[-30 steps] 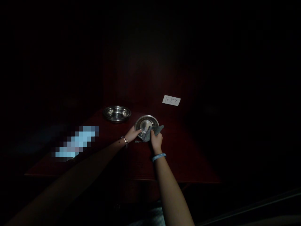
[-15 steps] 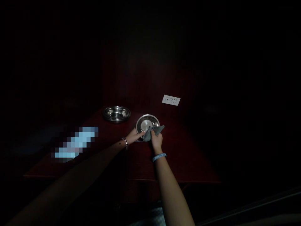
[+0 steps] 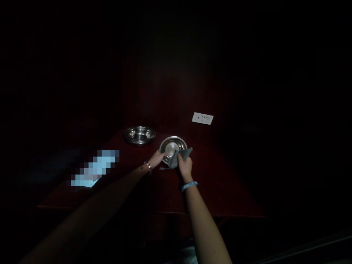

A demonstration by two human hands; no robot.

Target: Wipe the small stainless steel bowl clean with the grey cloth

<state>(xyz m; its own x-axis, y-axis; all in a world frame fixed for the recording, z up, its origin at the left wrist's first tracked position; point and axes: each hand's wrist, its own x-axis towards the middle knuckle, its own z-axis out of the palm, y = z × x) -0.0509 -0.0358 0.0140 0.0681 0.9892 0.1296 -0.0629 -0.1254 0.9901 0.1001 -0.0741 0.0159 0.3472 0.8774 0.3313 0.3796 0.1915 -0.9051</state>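
A shiny metal bowl (image 3: 172,147), shallow and wide-rimmed, is tilted toward me above the dark red table (image 3: 220,198). My left hand (image 3: 157,159) grips its lower left rim, thumb on the inside and the other fingers hidden behind. In my right hand (image 3: 185,167) is a grey-green cloth (image 3: 173,161), pinched under the thumb over the bowl's lower right rim. Part of the cloth hangs below the rim, and a corner sticks out to the right. To the left, a stack of similar metal bowls (image 3: 139,135) rests on the table.
A white power socket plate (image 3: 202,118) is at the back, right of the bowl. A bright, pixel-blurred flat object (image 3: 95,168) lies at the table's left side. The table's front edge runs beneath my forearms, and the surroundings are very dark.
Both hands keep hold of the bowl and cloth. The cloth and my left thumb have shifted slightly along the rim. The whole view has moved a little, so everything appears slightly lower and farther right.
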